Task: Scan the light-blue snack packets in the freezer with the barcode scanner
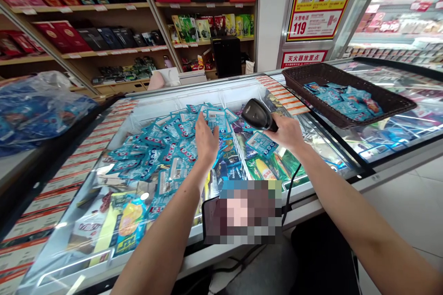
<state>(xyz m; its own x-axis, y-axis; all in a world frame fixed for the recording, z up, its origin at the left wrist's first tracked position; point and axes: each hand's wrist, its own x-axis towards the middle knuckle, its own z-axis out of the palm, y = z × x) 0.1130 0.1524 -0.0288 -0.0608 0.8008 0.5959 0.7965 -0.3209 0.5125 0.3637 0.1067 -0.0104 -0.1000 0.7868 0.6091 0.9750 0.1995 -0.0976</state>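
My right hand (288, 132) is wrapped round the handle of a black barcode scanner (256, 114), its head pointing left over the freezer's glass top. My left hand (206, 140) is stretched out over a heap of small blue packets (166, 140), thumb apart from the fingers. Just beyond its fingertips lies a blue packet (217, 119) with its barcode side up; whether the fingers touch it I cannot tell. Another blue packet (260, 144) lies below the scanner. The scanner's cable (293, 179) hangs down toward me.
A dark woven basket (311, 71) holding blue packets stands at the right. A clear plastic bag (38, 106) of blue packets sits at the far left. A phone (212, 221), partly blurred out, is at the freezer's front edge. Shelves (194, 4) with boxes and bottles line the back.
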